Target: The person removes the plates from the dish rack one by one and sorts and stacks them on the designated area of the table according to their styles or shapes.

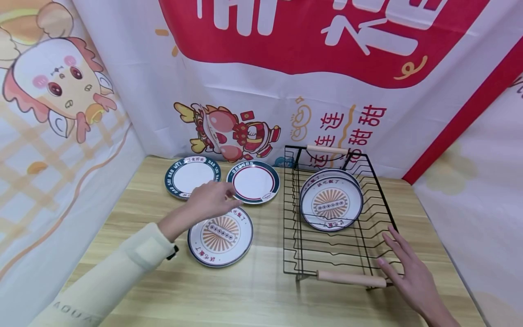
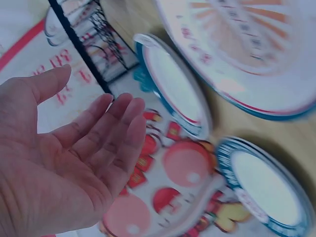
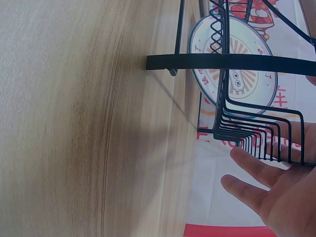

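Plates (image 1: 220, 235) and rack (image 1: 339, 254) on wooden table (image 1: 261, 295), banner-draped walls (image 1: 122, 91) behind.

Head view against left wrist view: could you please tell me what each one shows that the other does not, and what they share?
Only the head view shows the right hand with straight fingers against the black wire rack, the plates standing in the rack and the wooden table. Only the left wrist view shows the left hand from its palm side, fingers straight, holding nothing. Both show that hand, the sunburst plate and two green-rimmed plates.
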`<act>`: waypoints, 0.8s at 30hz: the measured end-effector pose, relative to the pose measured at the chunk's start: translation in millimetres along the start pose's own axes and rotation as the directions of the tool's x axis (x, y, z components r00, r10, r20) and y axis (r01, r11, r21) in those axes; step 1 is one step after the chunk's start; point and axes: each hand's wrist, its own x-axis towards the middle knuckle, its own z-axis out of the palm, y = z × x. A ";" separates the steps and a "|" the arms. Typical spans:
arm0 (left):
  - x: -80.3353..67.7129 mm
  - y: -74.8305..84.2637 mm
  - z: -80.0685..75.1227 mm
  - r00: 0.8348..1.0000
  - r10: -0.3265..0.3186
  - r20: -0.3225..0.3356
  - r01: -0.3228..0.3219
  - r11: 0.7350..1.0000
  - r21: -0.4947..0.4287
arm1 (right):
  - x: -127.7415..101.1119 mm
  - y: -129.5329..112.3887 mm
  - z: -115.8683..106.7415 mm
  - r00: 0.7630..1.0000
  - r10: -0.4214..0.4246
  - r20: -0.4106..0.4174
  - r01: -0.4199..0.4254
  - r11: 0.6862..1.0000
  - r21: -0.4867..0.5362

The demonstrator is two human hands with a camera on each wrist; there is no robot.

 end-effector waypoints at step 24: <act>90.7 140.1 5.7 0.929 0.363 -0.074 -0.363 0.932 0.013 | 0.7 -1.3 -0.3 1.000 0.005 -0.003 -0.005 1.000 0.003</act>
